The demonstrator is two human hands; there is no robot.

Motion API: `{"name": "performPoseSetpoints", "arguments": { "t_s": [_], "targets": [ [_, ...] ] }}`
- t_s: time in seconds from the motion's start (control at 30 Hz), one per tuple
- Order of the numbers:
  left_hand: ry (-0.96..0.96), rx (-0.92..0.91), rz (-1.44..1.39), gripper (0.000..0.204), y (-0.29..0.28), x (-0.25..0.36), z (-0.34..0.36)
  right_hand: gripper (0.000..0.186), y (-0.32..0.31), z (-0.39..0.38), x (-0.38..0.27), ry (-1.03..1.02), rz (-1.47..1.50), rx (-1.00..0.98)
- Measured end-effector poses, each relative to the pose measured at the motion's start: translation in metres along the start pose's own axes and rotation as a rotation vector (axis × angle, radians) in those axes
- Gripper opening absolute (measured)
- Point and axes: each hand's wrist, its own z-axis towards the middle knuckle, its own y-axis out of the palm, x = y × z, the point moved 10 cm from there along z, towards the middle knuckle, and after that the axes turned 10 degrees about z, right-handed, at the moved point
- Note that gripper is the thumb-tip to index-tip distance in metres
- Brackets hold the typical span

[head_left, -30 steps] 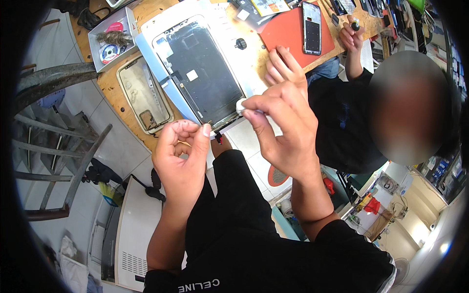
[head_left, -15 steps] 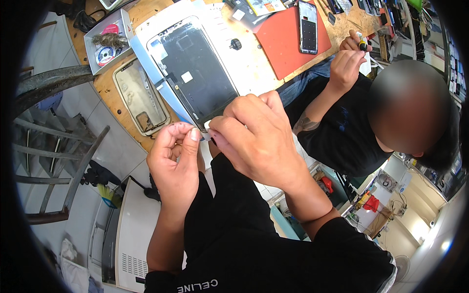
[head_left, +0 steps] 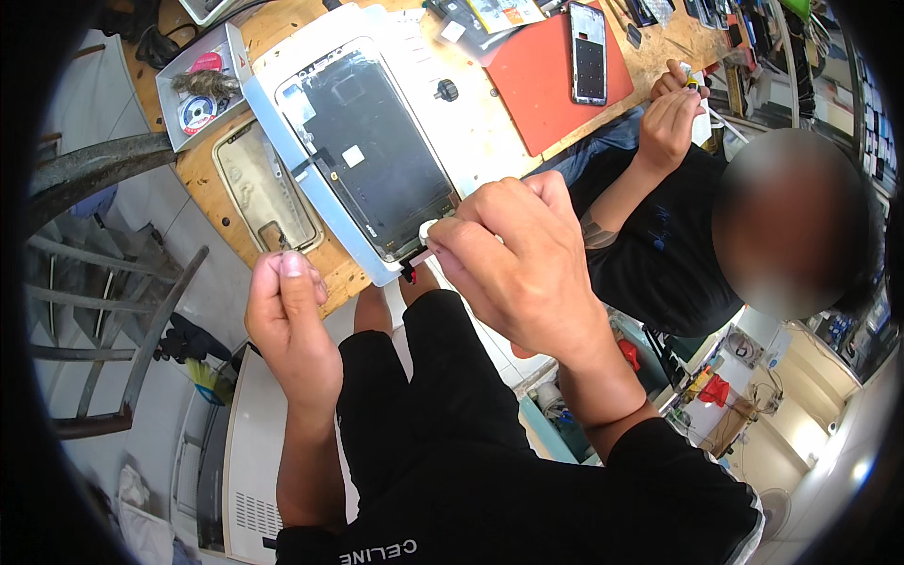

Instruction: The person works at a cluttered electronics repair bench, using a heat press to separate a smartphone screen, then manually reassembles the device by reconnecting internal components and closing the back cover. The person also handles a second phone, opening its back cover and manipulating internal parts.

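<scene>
A dark phone screen panel (head_left: 386, 184) with a small white sticker lies on a pale blue-edged tray (head_left: 323, 215) at the table's near edge. My right hand (head_left: 529, 264) is beside the panel's lower end, its fingers curled closed around a small white piece (head_left: 426, 232) whose kind I cannot make out. Clear of the tray on the left, my left hand (head_left: 297, 325) has thumb and forefinger pressed together. Anything between those fingertips is too small to tell. Close beyond them lies a clear yellowish phone case (head_left: 247, 174).
A white box (head_left: 229, 47) holds round spools and a brown fibrous tuft. A phone frame (head_left: 588, 56) rests on a red mat (head_left: 518, 108). At right a co-worker's hands (head_left: 667, 127) hold something small. A dark metal chair (head_left: 104, 155) stands left.
My hands have moved apart: the left went left and slightly down, the right slightly right. The panel's lower end now shows more.
</scene>
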Motion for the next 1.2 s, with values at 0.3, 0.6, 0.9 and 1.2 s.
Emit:
{"name": "performPoseSetpoints", "arguments": {
  "t_s": [0.3, 0.6, 0.9, 1.2],
  "targets": [
    [0.123, 0.010, 0.192, 0.089, 0.037, 0.013, -0.011, 0.026, -0.009, -0.004, 0.006, -0.007, -0.041, 0.012],
    [0.182, 0.028, 0.281, 0.117, 0.060, 0.016, -0.005, 0.020, -0.024, -0.007, 0.016, -0.056, -0.157, 0.095],
    [0.192, 0.022, 0.255, 0.118, 0.059, 0.013, -0.004, 0.024, -0.005, 0.000, -0.010, -0.046, 0.077, 0.043],
    [0.184, 0.022, 0.250, 0.116, 0.059, 0.014, -0.006, 0.023, -0.008, 0.001, -0.001, -0.060, -0.084, -0.040]
  ]
}}
